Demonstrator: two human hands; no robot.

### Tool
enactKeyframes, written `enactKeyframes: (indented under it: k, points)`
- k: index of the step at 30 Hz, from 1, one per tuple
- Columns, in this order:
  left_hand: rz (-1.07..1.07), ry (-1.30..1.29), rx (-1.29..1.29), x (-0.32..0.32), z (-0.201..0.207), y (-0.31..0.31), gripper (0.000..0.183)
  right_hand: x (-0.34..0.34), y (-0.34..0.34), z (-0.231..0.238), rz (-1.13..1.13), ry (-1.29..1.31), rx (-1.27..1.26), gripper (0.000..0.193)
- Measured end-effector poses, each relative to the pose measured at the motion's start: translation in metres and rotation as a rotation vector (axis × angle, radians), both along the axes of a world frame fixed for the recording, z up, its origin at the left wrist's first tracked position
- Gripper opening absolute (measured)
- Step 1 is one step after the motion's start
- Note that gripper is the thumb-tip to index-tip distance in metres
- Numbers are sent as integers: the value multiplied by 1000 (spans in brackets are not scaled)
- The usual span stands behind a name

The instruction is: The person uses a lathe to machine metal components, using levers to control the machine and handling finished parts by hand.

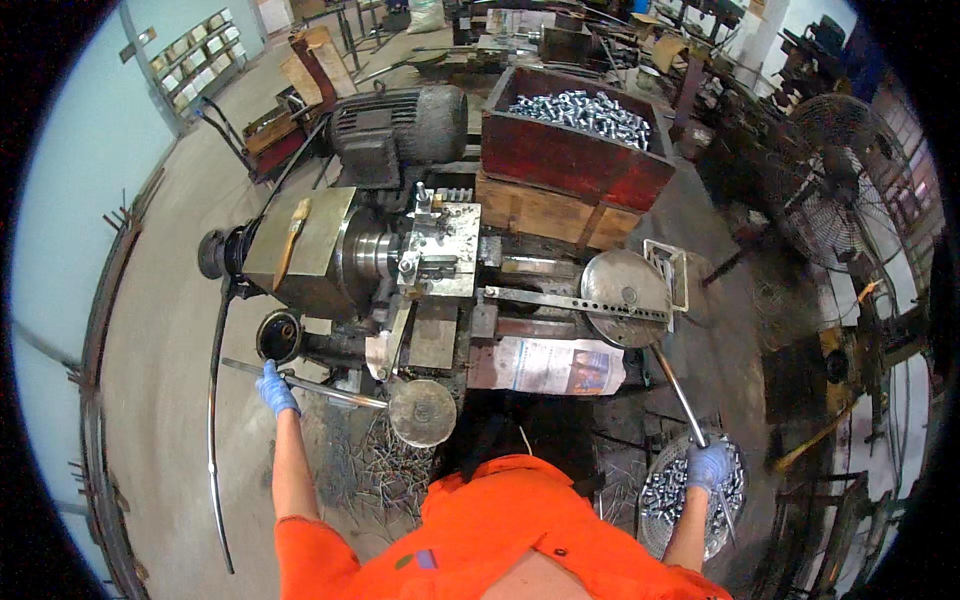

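Note:
My left hand (277,389), in a blue glove, is closed around a metal lever bar (350,396) at the front left of a lathe-like machine. The bar runs to a round metal disc (422,413). Just beyond my fingers is a round dark cup (279,337) with a ring-shaped part inside. My blue-gloved right hand (709,466) grips a long metal rod (680,390), which slopes up to a larger round plate (627,298). A perforated flat bar (560,299) crosses that plate. Below my right hand stands a basket (645,505) of small shiny metal parts.
A brush (291,240) lies on the machine's metal cover (265,255), near a motor (400,125). A red box (570,160) of metal parts sits on a wooden crate (550,215). Newspaper (530,365) covers the front. Metal shavings (390,480) litter the floor; a fan (840,180) stands right.

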State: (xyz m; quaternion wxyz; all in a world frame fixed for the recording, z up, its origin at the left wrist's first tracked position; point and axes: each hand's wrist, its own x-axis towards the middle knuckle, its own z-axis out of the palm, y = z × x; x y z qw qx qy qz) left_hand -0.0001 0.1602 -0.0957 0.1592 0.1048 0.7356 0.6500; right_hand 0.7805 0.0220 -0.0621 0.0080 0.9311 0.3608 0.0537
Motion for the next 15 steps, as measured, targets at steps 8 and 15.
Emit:
enactKeyframes:
  k: [8,15]
  points:
    - [14,-4,8,-4,-9,-5,30,61,109,23,47,-118,-104,35]
    - [-44,35,-98,-21,-42,3,40,79,263,24,7,-260,-135,66]
